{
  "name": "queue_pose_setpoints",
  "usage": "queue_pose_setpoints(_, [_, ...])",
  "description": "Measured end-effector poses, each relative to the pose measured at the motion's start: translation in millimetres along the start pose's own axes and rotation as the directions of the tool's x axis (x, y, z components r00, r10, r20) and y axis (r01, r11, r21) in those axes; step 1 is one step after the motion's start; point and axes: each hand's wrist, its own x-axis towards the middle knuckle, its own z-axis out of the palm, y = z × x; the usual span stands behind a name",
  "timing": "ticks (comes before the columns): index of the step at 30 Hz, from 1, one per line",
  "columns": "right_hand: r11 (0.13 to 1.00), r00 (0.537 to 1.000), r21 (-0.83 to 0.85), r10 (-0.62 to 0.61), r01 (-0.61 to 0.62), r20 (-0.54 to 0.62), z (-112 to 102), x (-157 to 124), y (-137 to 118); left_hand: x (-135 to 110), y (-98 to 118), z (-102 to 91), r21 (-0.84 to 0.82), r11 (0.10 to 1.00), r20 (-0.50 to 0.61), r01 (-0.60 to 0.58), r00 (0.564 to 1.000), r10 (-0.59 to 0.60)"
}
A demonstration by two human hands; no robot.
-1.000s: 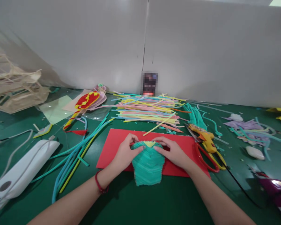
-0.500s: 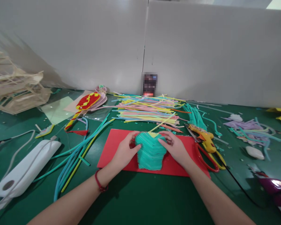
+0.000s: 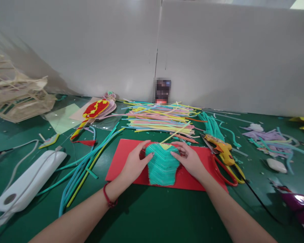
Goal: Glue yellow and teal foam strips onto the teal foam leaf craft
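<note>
A flat piece covered in rows of teal pipe cleaner [image 3: 162, 167] is held over a red sheet [image 3: 121, 158]. My left hand [image 3: 135, 160] grips its left upper edge, thumb on the front and fingers behind. On the opposite edge, my right hand [image 3: 190, 157] pinches it the same way. At the piece's top middle is a small pale yellow patch [image 3: 165, 146], where a thin yellow pipe cleaner [image 3: 176, 132] slants up to the right. The fingers behind the piece are partly hidden.
Loose pastel pipe cleaners [image 3: 159, 118] lie behind the sheet. To the right are red-handled scissors [image 3: 224, 173], a yellow glue gun [image 3: 225, 152] and a purple tool [image 3: 297, 202]. Leftward lie a white power strip [image 3: 32, 179], long teal strands [image 3: 78, 175] and a red-and-yellow fan shape [image 3: 95, 110].
The teal piece has tipped slightly, its lower edge a little nearer to me and more of its front showing. Both hands keep their hold with little movement.
</note>
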Motion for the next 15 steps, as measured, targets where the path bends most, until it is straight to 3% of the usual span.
queue_pose_setpoints(9, [0.998, 0.988, -0.013, 0.063, -0.062, 0.144, 6.4, -12.8, -18.0, 0.6, 12.6, -5.1, -0.031, 0.999, 0.019, -0.021, 1.000, 0.022])
queue_pose_setpoints(15, [0.997, 0.983, -0.066, 0.062, -0.052, 0.171, 11.3, -15.0, -18.1, -0.7, 14.5, -3.8, 0.013, 1.000, 0.044, -0.006, 0.999, 0.005])
